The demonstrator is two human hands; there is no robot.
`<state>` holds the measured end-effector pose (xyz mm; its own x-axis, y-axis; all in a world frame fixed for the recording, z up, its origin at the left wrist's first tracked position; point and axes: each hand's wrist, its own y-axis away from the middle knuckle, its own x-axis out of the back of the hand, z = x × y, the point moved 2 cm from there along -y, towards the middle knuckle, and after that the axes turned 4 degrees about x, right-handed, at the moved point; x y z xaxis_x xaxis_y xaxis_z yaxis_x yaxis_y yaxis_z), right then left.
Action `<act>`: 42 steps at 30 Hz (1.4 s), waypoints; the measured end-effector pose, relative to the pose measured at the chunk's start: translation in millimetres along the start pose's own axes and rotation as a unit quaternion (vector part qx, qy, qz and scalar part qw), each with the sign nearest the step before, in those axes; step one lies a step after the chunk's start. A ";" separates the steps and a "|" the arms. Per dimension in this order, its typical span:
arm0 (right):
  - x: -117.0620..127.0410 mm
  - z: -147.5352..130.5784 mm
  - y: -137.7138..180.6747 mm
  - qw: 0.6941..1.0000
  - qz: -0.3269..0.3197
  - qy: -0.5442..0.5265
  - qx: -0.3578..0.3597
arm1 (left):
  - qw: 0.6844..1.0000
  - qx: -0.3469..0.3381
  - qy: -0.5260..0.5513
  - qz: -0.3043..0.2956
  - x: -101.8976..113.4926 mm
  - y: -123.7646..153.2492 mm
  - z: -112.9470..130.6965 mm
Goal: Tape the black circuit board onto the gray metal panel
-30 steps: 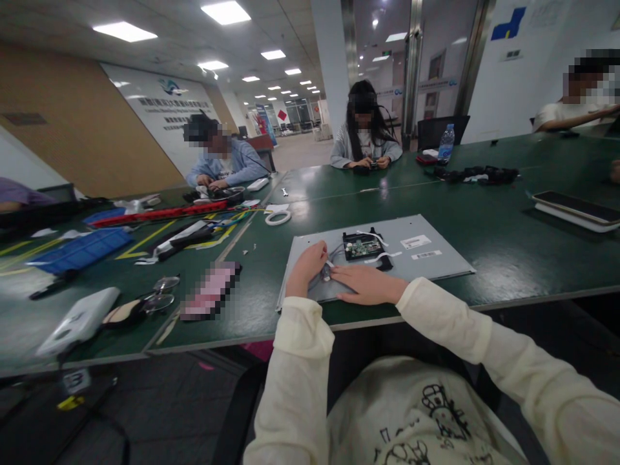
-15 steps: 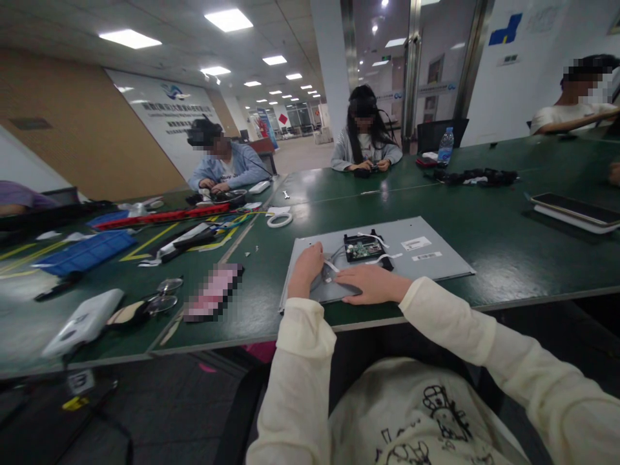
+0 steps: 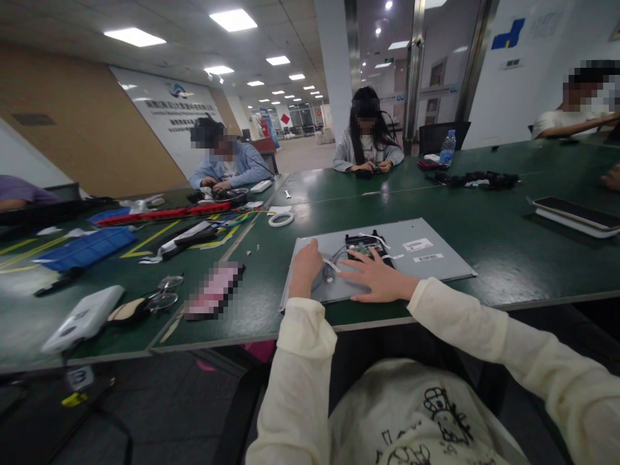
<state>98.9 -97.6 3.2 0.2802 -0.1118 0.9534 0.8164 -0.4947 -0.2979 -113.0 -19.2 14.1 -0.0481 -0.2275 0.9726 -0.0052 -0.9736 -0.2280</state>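
A flat grey metal panel (image 3: 440, 258) lies on the table in front of me. On it sits a black frame with a green circuit board (image 3: 357, 247), partly covered by my fingers. White tape strips (image 3: 332, 265) and a coiled grey cable (image 3: 329, 274) lie left of the board. My left hand (image 3: 306, 266) is closed at the panel's left part, beside the cable; its fingertips are hidden, so what it pinches cannot be made out. With fingers spread, my right hand (image 3: 380, 278) lies over the panel's near part, its fingertips at the board and tape.
Left of the panel lie a pink phone (image 3: 216, 290), glasses (image 3: 165, 294) and a white device (image 3: 84, 320). A tape roll (image 3: 281, 219) and a blue tray (image 3: 87, 248) are farther off. A tablet-like device (image 3: 576, 215) rests at right. Other people sit around the table (image 3: 508, 232).
My right hand has lifted from the cable and spread its fingers, shifting slightly right and toward the circuit board. The left hand stays nearly in place.
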 end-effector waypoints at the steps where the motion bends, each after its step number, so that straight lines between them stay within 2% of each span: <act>1: -1.5 1.1 0.4 1.000 -0.003 0.000 -0.015 | 1.000 0.002 0.005 0.003 0.5 -0.1 0.1; 8: -10.5 20.9 -5.8 0.996 0.016 0.027 -0.089 | 0.999 0.005 0.010 0.030 5.6 -0.4 1.9; 13: -16.7 55.2 -11.3 0.979 0.035 0.044 -0.194 | 0.999 0.007 0.010 0.041 10.4 2.6 3.7; 21: -22.3 132.2 9.9 0.913 0.052 0.097 -0.392 | 1.000 0.009 0.024 0.012 10.9 4.9 4.8; 27: -21.3 173.3 39.3 0.851 0.053 0.143 -0.502 | 1.000 0.008 0.021 -0.014 6.2 3.8 2.4; 35: -21.9 218.1 76.1 0.788 0.070 0.150 -0.593 | 0.999 0.001 0.030 -0.014 1.4 2.9 -0.8; 42: -18.7 235.7 96.3 0.752 0.087 0.157 -0.635 | 0.999 -0.011 0.028 -0.032 1.6 4.3 1.4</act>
<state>291.2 60.0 -54.4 0.0308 -0.3692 0.9288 -0.4142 -0.8504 -0.3243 -111.7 -23.8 14.7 -0.1020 -0.1632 0.9813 -0.0328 -0.9854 -0.1673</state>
